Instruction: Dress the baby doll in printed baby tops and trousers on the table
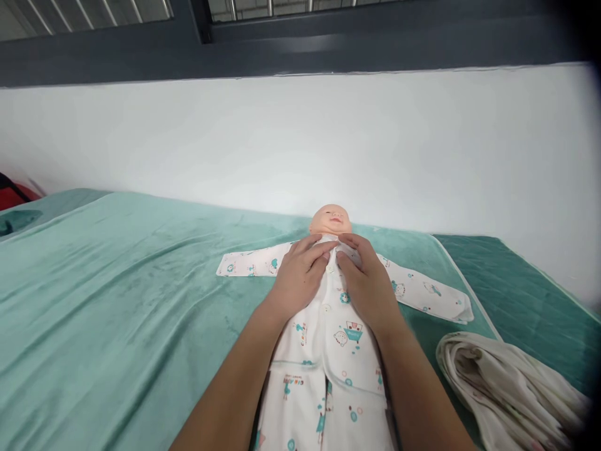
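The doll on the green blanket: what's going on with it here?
A person has both hands at the neckline of a white printed top, just below the head of the doll. The left hand and right hand are on either side of the front; whether they grip the fabric is unclear. The sleeves spread outward on the green blanket, and a bundled cloth lies to the right.

Jacket (345, 313) partly covered by left hand (301, 275) and right hand (369, 285), trousers (354, 416) cut off below, folded cloth (507, 382) blurred at right, red object (14, 196) truncated at left
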A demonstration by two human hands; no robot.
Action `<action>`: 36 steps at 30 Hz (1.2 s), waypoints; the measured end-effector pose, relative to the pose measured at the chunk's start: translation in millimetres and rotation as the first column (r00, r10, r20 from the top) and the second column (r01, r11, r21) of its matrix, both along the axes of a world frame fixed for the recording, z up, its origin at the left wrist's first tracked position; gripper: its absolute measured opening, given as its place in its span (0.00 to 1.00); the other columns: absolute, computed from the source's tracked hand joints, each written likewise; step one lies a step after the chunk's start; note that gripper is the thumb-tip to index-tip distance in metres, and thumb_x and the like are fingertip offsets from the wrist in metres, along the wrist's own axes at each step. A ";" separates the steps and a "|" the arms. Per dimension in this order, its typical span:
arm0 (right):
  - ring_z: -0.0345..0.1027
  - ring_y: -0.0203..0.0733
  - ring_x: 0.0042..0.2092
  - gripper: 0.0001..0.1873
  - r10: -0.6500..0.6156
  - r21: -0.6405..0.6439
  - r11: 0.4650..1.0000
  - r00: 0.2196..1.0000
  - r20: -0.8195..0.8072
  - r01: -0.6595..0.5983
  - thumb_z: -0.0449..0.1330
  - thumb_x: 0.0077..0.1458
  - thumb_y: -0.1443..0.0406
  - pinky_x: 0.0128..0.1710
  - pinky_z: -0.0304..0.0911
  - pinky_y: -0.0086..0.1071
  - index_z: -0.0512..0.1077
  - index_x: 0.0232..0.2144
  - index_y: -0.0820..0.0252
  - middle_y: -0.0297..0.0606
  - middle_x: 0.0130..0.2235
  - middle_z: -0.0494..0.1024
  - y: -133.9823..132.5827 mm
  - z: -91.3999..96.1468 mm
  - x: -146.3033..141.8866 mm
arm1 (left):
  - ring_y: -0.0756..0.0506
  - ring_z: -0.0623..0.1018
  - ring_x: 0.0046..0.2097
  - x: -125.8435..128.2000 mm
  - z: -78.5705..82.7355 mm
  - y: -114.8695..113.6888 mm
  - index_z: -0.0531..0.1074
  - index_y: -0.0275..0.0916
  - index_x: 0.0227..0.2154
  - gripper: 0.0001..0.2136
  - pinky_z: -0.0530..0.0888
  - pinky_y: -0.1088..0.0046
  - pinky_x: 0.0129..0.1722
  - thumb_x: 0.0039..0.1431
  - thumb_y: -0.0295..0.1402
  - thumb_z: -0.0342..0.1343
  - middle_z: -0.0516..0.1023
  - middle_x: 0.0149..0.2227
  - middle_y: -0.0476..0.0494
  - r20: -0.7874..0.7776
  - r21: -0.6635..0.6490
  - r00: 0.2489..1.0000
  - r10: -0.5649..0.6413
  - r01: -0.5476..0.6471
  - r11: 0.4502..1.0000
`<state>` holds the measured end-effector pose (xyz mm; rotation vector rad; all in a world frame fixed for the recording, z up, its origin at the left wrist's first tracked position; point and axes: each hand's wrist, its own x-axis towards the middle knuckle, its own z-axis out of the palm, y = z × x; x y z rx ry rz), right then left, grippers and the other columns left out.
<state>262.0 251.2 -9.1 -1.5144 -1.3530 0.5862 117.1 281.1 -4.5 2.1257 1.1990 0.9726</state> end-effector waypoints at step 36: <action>0.63 0.45 0.59 0.07 0.133 0.253 0.962 0.985 -0.107 -0.102 0.56 0.61 0.63 0.56 0.62 0.43 0.74 0.40 0.50 0.35 0.57 0.72 -35.2 -14.6 1.4 | 0.40 0.67 0.62 -14.8 3.7 -12.7 0.80 0.48 0.38 0.09 0.65 0.60 0.60 0.61 0.39 0.55 0.71 0.59 0.49 0.328 -0.200 0.944 -0.043 0.114 0.973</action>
